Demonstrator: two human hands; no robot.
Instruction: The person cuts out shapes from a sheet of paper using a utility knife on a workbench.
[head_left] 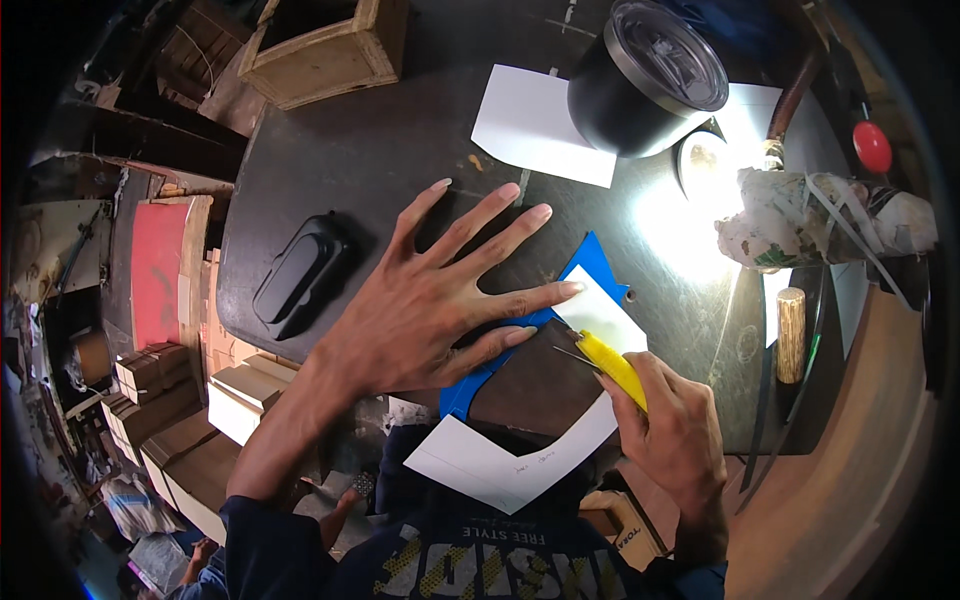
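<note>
My left hand (430, 290) lies spread over the dark table. Its index finger and thumb press on a blue sheet piece (590, 262) and the edge of a white paper pattern (598, 308). In my closed right hand (672, 425) is a slim yellow tool with a metal tip (612, 367), angled toward my left thumb and close to the blue edge. A thin metal line shows beside its tip; the tool's exact kind is unclear. Another stretch of white paper (495, 475) curves along the near table edge; my right hand hides whether the two white parts join.
A black case (303, 275) lies at left on the table (400, 130). A wooden box (325, 60) stands far left. A black tumbler (640, 85) rests by white paper (520, 125). A bright lamp (705, 165), wrapped arm (820, 220) and wooden handle (791, 335) occupy the right.
</note>
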